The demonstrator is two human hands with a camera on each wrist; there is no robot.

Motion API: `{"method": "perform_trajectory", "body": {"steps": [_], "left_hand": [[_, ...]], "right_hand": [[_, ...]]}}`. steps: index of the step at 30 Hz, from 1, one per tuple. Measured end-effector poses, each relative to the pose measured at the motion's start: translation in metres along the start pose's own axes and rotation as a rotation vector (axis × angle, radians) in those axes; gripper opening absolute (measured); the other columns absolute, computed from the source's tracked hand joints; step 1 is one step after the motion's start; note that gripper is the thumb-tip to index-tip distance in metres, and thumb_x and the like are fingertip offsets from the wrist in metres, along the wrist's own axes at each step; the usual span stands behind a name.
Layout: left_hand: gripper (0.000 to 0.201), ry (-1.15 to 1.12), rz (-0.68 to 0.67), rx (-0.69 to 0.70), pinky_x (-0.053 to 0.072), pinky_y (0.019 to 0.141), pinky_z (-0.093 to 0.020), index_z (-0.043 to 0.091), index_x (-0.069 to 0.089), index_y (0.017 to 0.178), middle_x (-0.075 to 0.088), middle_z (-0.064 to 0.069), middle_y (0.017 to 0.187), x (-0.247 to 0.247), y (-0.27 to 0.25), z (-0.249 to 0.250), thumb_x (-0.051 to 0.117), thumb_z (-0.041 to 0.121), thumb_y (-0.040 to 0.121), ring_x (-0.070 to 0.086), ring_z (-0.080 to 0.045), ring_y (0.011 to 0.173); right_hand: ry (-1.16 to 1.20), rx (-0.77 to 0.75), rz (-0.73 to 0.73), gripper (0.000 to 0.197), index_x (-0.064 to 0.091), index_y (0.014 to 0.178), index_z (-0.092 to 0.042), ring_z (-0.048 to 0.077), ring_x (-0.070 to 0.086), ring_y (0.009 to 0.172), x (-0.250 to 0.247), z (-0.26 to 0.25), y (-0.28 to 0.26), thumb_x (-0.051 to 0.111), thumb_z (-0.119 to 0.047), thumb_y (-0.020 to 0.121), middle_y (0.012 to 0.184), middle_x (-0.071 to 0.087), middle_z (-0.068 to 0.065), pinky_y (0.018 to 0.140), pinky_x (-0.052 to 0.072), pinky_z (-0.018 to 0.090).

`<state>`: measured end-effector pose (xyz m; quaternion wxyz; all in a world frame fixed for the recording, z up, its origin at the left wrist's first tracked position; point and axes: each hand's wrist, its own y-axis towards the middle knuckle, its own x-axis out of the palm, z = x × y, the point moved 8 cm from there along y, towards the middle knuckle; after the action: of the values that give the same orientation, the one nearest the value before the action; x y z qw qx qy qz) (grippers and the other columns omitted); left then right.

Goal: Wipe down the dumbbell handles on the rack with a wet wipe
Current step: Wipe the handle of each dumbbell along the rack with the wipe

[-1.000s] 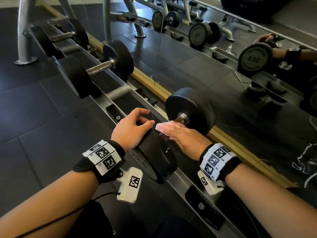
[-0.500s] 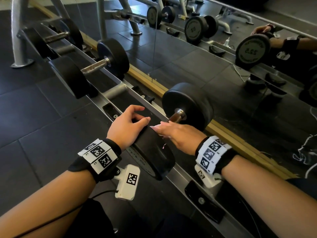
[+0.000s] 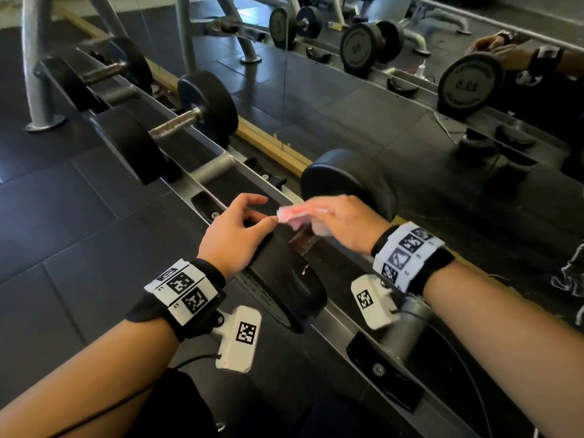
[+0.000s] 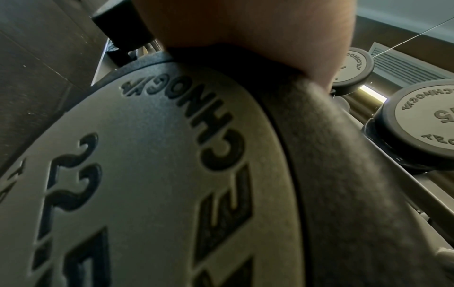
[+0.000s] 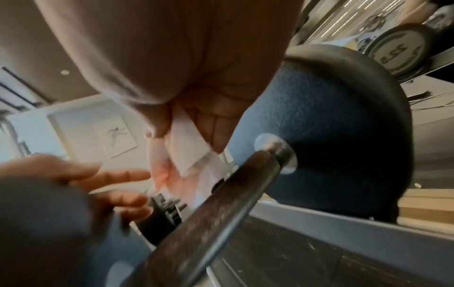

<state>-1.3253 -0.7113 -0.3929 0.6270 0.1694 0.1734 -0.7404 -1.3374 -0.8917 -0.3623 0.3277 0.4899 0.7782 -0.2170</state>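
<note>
Right hand (image 3: pixel 341 222) pinching a thin white wet wipe (image 5: pixel 189 149), lifted just above the rough metal handle (image 5: pixel 209 219) of the nearest dumbbell (image 3: pixel 350 184) (round matte black heads). Left hand (image 3: pixel 235 238) resting on the near head, fingers loosely curled. More dumbbells (image 3: pixel 202 102) along the grey rack (image 3: pixel 335 314); mirror (image 3: pixel 410 105) just behind.

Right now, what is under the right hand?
Under the right hand is the wet wipe it pinches, above the dumbbell's bare metal handle. From the head view the hand covers much of that handle. The left hand rests on the near weight head.
</note>
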Motion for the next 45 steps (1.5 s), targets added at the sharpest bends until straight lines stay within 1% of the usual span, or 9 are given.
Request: {"method": "perform_trajectory", "body": {"steps": [7, 15, 21, 28, 30, 33, 38, 42, 45], "left_hand": [[0.046, -0.045, 0.064, 0.032, 0.044, 0.079, -0.021, 0.036, 0.046, 0.131, 0.072, 0.021, 0.092, -0.003, -0.001, 0.0, 0.068, 0.036, 0.091, 0.064, 0.007, 0.086], [0.046, -0.056, 0.071, 0.045, 0.043, 0.076, -0.018, 0.039, 0.046, 0.129, 0.069, 0.019, 0.092, -0.004, 0.001, -0.002, 0.069, 0.031, 0.09, 0.064, 0.005, 0.087], [0.036, -0.053, 0.126, 0.082, 0.04, 0.076, -0.014, 0.035, 0.051, 0.123, 0.068, 0.013, 0.094, -0.007, -0.006, 0.005, 0.067, 0.028, 0.091, 0.06, 0.007, 0.088], [0.032, -0.055, 0.002, 0.019, 0.043, 0.088, -0.021, 0.037, 0.053, 0.128, 0.062, 0.023, 0.112, -0.007, -0.018, -0.01, 0.056, 0.046, 0.097, 0.057, 0.005, 0.104], [0.029, -0.029, -0.045, 0.004, 0.044, 0.083, -0.02, 0.041, 0.055, 0.125, 0.061, 0.024, 0.11, -0.005, -0.015, -0.012, 0.054, 0.05, 0.097, 0.057, 0.006, 0.101], [0.025, -0.007, -0.057, -0.002, 0.043, 0.07, -0.008, 0.044, 0.058, 0.119, 0.063, 0.023, 0.105, -0.005, -0.011, -0.011, 0.054, 0.052, 0.096, 0.06, 0.01, 0.091], [0.023, -0.002, -0.047, 0.0, 0.041, 0.066, -0.006, 0.045, 0.059, 0.116, 0.064, 0.023, 0.103, -0.005, -0.011, -0.012, 0.054, 0.053, 0.096, 0.059, 0.012, 0.089], [0.028, 0.005, -0.039, -0.013, 0.041, 0.073, -0.016, 0.042, 0.059, 0.121, 0.062, 0.023, 0.106, -0.006, -0.01, -0.013, 0.054, 0.054, 0.096, 0.058, 0.005, 0.096], [0.029, 0.001, -0.051, -0.025, 0.041, 0.073, -0.016, 0.042, 0.058, 0.122, 0.062, 0.022, 0.107, -0.005, -0.011, -0.014, 0.053, 0.054, 0.096, 0.058, 0.003, 0.097]], "right_hand": [[-0.5, 0.005, -0.3, 0.039, 0.047, 0.143, -0.03, 0.01, 0.022, 0.147, 0.046, 0.021, 0.015, 0.039, -0.024, 0.106, 0.152, 0.043, -0.007, 0.119, 0.002, 0.03], [-0.139, 0.016, -0.054, 0.022, 0.068, 0.111, -0.028, 0.003, 0.057, 0.108, 0.007, 0.015, 0.012, 0.047, -0.027, 0.103, 0.115, 0.066, -0.006, 0.103, 0.044, 0.028], [-0.46, -0.023, -0.298, 0.041, 0.047, 0.142, -0.035, 0.011, 0.027, 0.146, 0.051, 0.014, 0.016, 0.043, -0.02, 0.104, 0.15, 0.045, -0.009, 0.122, 0.0, 0.037], [-0.334, 0.013, -0.314, 0.032, 0.056, 0.131, -0.045, 0.014, 0.044, 0.134, 0.028, 0.005, -0.016, 0.042, -0.033, 0.104, 0.142, 0.052, -0.01, 0.11, 0.024, 0.019], [-0.207, 0.103, -0.195, 0.028, 0.069, 0.118, -0.032, 0.015, 0.059, 0.117, 0.01, 0.003, -0.002, 0.046, -0.03, 0.103, 0.112, 0.067, -0.013, 0.091, 0.035, 0.004], [-0.007, 0.128, 0.105, 0.029, 0.071, 0.116, -0.021, 0.021, 0.063, 0.108, -0.02, -0.007, 0.025, 0.045, -0.019, 0.103, 0.11, 0.071, 0.001, 0.09, 0.046, 0.023], [-0.516, 0.057, -0.224, 0.046, 0.041, 0.148, -0.022, 0.022, 0.048, 0.134, 0.029, -0.006, 0.04, 0.046, -0.015, 0.103, 0.147, 0.049, 0.007, 0.112, 0.038, 0.035], [-0.337, 0.125, -0.301, 0.031, 0.066, 0.125, -0.022, 0.019, 0.057, 0.12, 0.052, 0.017, 0.027, 0.044, -0.025, 0.103, 0.125, 0.065, 0.002, 0.098, 0.034, 0.017], [-0.294, 0.04, -0.317, 0.032, 0.065, 0.125, -0.029, 0.004, 0.052, 0.124, 0.054, 0.017, 0.025, 0.041, -0.025, 0.105, 0.126, 0.065, -0.01, 0.119, 0.005, 0.028]]}}
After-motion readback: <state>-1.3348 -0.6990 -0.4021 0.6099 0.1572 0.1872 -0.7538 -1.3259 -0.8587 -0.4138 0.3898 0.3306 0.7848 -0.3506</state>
